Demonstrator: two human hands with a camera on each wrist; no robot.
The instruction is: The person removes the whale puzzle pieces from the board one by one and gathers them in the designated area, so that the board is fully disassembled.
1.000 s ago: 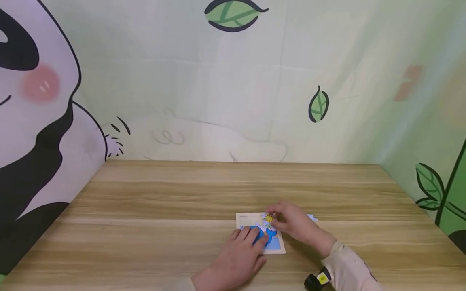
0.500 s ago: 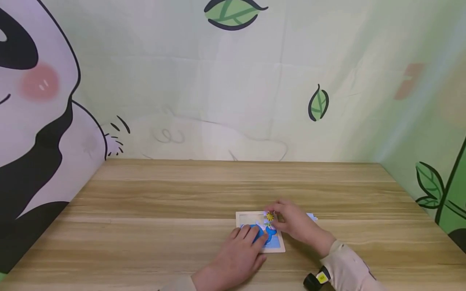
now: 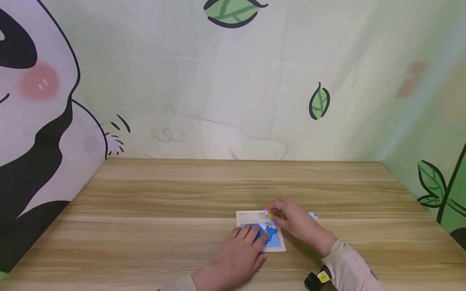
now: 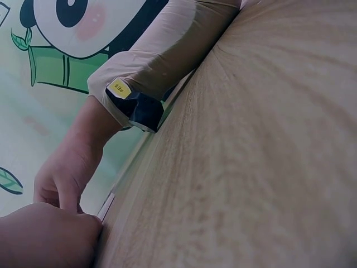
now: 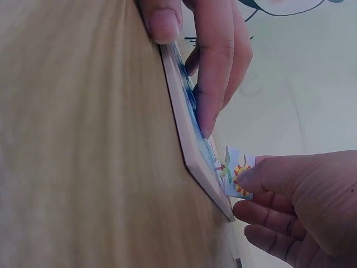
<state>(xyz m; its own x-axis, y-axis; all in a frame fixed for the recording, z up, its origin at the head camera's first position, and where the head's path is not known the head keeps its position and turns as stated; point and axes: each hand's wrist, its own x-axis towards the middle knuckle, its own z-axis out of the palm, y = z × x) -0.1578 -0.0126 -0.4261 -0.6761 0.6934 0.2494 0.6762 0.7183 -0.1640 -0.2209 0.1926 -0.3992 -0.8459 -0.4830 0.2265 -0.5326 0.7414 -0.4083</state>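
A small jigsaw puzzle in a pale wooden frame (image 3: 282, 242) lies on the table, with a blue whale-like picture in it. The person's left hand (image 3: 234, 254) rests over its lower left, fingers extended onto the blue pieces. At the upper right of the frame, the right hand (image 3: 296, 220) pinches a puzzle piece (image 3: 270, 215) printed with a yellow sun. In the right wrist view this sun piece (image 5: 232, 159) stands tilted up between thumb and fingers, its lower edge close to the laid pieces; whether it touches them cannot be told. Bare backing shows at the frame's upper left.
Light blue puzzle pieces (image 3: 313, 216) lie on the table beyond the right hand, partly hidden by it. The wood-grain table (image 3: 145, 234) reaches back to a wall (image 3: 218, 93) painted with leaves and a panda. A black camera (image 3: 314, 280) is strapped at the right wrist.
The sun piece has tilted slightly in the right hand's pinch, staying over the upper right of the frame. The left hand has kept its place on the puzzle.
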